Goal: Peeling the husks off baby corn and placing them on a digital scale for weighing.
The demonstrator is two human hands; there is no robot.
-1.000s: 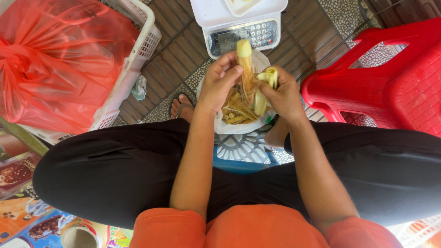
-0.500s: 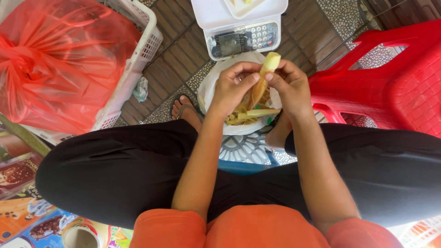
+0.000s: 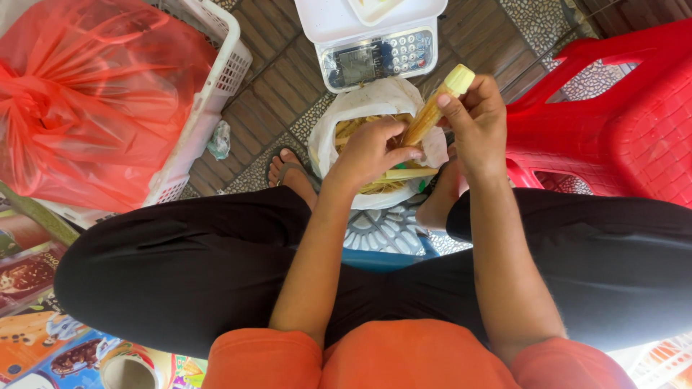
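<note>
from my remote seat i see a pale yellow fibrous cane stalk [image 3: 437, 104], matt and rough-grained, its cut end smooth. below it a thin white plastic bag [image 3: 375, 97] looks crinkled and faintly glossy. the big red plastic sack [image 3: 86, 101] shines, wrinkled and translucent, inside a white moulded plastic lattice basket [image 3: 220, 72]. the red plastic stool [image 3: 613, 122] is semi-glossy with a gridded texture. the white plastic scale [image 3: 375, 39] looks smooth. the black cloth trousers [image 3: 180, 266] are matt.

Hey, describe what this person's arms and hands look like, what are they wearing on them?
Both arms are bare from the short orange sleeves down. The left hand and right hand wear no gloves; no rings, watch or bracelets are visible.
</note>
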